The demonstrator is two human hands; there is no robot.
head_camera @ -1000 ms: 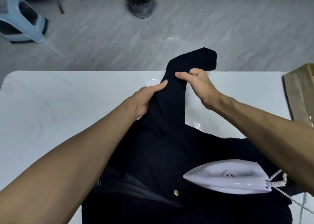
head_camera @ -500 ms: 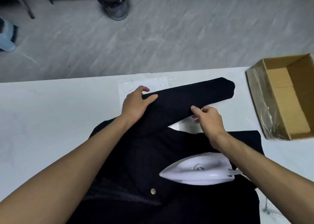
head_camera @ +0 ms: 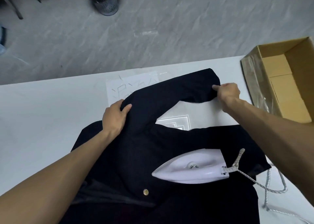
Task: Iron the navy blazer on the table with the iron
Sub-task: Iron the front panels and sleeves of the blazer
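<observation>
Sleeve (head_camera: pixel 169 96) of the blazer (head_camera: pixel 132 159) stretches rightward across the table (head_camera: pixel 42 115) — left hand (head_camera: pixel 117 120) grips its shoulder end, right hand (head_camera: pixel 227 92) pinches the cuff (head_camera: pixel 209 80). Best pulled taut and laid flat before lifting the iron (head_camera: pixel 192 167), parked on the blazer's near right.

Both hands, left hand (head_camera: pixel 115 117) and right hand (head_camera: pixel 227 93), grip the blazer (head_camera: pixel 136 155) sleeve (iron (head_camera: pixel 190 169) resting on the body).

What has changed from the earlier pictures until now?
The sleeve swung from pointing straight away to lying toward the right. The right hand slid from mid-sleeve to the cuff and pinches it. The left hand still grips the sleeve's near end; the iron stays on the blazer.
</observation>
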